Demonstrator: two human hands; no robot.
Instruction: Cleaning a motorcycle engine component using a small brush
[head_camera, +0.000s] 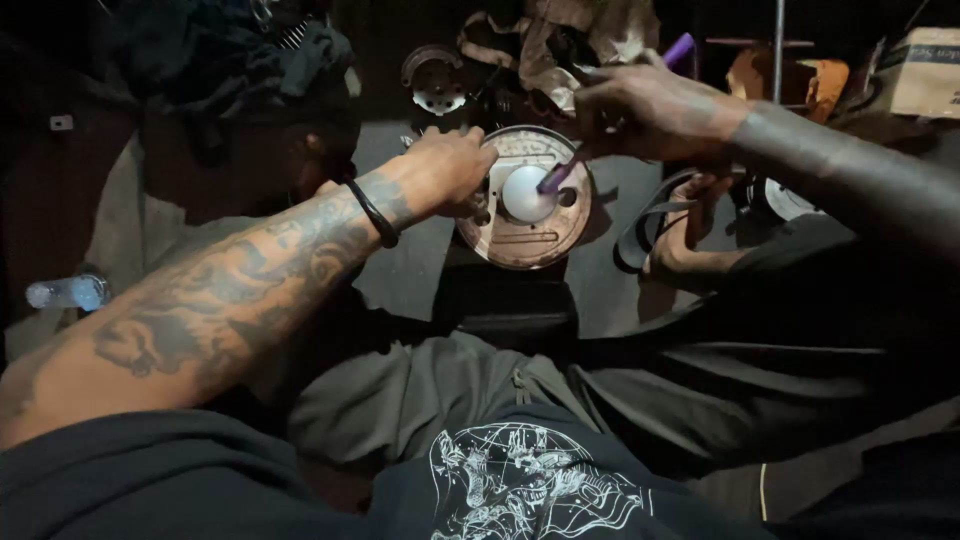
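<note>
A round metal disc (525, 200) sits at the middle of the view, just beyond the person's lap, resting on a dark block (510, 295). Its face is rusty brown with a pale rim, a few small holes, and a smooth whitish dome (524, 192) at its centre.

The left hand (447, 168) is curled over the disc's left edge, fingers closed on the rim and touching it. A black band (374, 213) circles the wrist, and the forearm is covered in tattoos.

The right hand (640, 108) hovers above the disc's upper right, fingers pinched around a purple tool (556, 177). The tool slants down and left, and its lower tip meets the dome. A purple end (680, 47) shows past the knuckles at the top; whether it is the same tool cannot be told.

Right of the disc a dark belt (648, 225) loops on the floor (400, 270) beside a bare foot (690, 255). Behind the disc lies a smaller round metal part (436, 82), and beyond it crumpled rags (560, 40). A cardboard box (925, 70) stands at the far right. A clear plastic bottle (68, 292) lies on its side at the far left, well apart from the hands. Dark clothing with a white print (530, 485) fills the lower edge.
</note>
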